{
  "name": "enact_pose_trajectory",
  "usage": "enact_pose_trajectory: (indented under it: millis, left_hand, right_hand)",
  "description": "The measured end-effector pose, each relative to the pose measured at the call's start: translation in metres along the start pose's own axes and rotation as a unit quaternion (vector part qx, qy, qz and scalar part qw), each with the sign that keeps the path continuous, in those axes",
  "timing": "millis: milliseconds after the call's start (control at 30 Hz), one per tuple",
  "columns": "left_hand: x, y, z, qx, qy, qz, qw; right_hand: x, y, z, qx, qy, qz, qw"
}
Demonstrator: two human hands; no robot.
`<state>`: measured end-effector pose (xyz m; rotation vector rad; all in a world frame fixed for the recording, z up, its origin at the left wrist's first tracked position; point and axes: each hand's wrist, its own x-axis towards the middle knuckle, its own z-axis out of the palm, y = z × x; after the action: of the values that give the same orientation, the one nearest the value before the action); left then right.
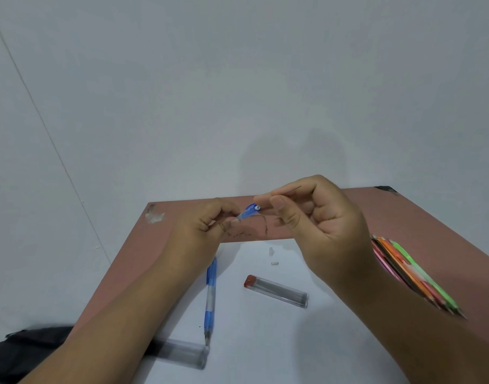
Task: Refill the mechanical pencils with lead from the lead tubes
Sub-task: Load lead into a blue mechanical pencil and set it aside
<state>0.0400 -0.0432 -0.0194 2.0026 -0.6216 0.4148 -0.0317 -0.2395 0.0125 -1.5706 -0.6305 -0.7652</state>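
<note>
Against a plain pale wall, a reddish-brown tabletop [348, 214] carries a white sheet [265, 336], above which the work is held. A blue mechanical pencil [212, 289] is gripped by the left hand [201, 228], whose fingers are curled round its upper barrel; the open rear end, with its small white opening, is raised toward the right hand [315, 217]. A thin dark lead [294, 187] is pinched between the thumb and forefinger of that hand, just beside the opening.

The lead could snap if it is pushed in at an angle or pinched too hard, and it could slip past the narrow opening and drop onto the sheet, since both hands are unsupported in the air.

The pencil's long axis runs from near the viewer up and away, tilted slightly right, with the tip pointing down toward the near edge.

On the sheet lie a clear lead tube with a red cap [276, 291], a second clear tube [182, 354], blurred, by the pencil tip, and two small white pieces [274, 263]. A bundle of coloured pencils [409, 275] lies to the right, partly hidden by the right forearm.
</note>
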Motion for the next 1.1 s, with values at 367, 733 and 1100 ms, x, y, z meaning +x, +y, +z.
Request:
enact_pose_trajectory:
  millis: [367, 733, 1100]
  left_hand:
    - [-0.0002, -0.0011, 0.0006, 0.015, 0.012, 0.015, 1.000]
    - [-0.0016, 0.0034, 0.0001, 0.019, 0.008, 0.003, 1.000]
    - [-0.0009, 0.0003, 0.0006, 0.023, -0.004, 0.017, 1.000]
  right_hand:
    - [0.0001, 0.0054, -0.0030, -0.037, -0.025, -0.035, 0.998]
    - [-0.0001, 0.0064, -0.0048, -0.059, -0.003, -0.023, 0.998]
    - [0.0020, 0.0097, -0.0062, -0.152, -0.009, -0.046, 0.987]
